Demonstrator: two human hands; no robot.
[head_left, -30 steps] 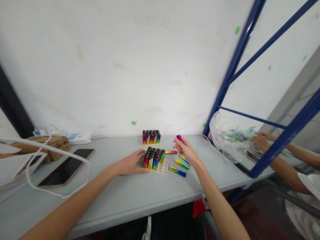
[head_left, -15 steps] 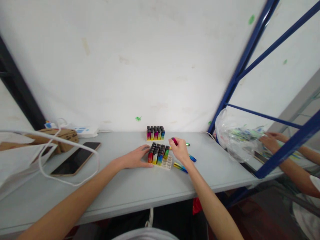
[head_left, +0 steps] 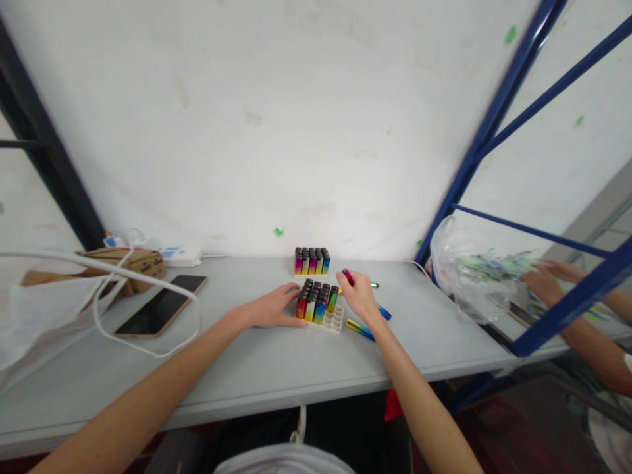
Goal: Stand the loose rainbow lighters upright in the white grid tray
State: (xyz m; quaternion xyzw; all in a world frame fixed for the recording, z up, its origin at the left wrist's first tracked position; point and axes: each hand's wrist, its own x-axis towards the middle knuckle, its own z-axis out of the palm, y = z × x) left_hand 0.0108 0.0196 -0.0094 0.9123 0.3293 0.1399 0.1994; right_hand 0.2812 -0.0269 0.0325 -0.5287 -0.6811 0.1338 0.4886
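Observation:
A white lighter tray (head_left: pixel 336 322) stands on the table in front of me, with rows of multicoloured black-topped lighters (head_left: pixel 311 308) upright in it. Bare slots show at its right end. My left hand (head_left: pixel 276 307) grips the tray's left end, thumb along the front and fingers behind. Pinched in my right hand (head_left: pixel 360 296) is a dark pink lighter (head_left: pixel 348 277), tilted, just above and right of the tray. Loose lighters lie around that hand: a yellow-and-blue one (head_left: pixel 360 329), a blue one (head_left: pixel 384 312) and a green one partly hidden behind the fingers.
A second block of lighters (head_left: pixel 311 261) stands near the wall. Left are a phone (head_left: pixel 162 307), a white cable (head_left: pixel 199 316) and cardboard boxes (head_left: pixel 148 264). Right, beyond a blue metal frame (head_left: pixel 459 181), are a clear plastic bag (head_left: pixel 451 263) and another person's hands (head_left: pixel 546 280).
The whole view has shifted slightly, so things sit a little further right. Both hands keep nearly the same place at the tray, and the pink lighter is still in my right hand.

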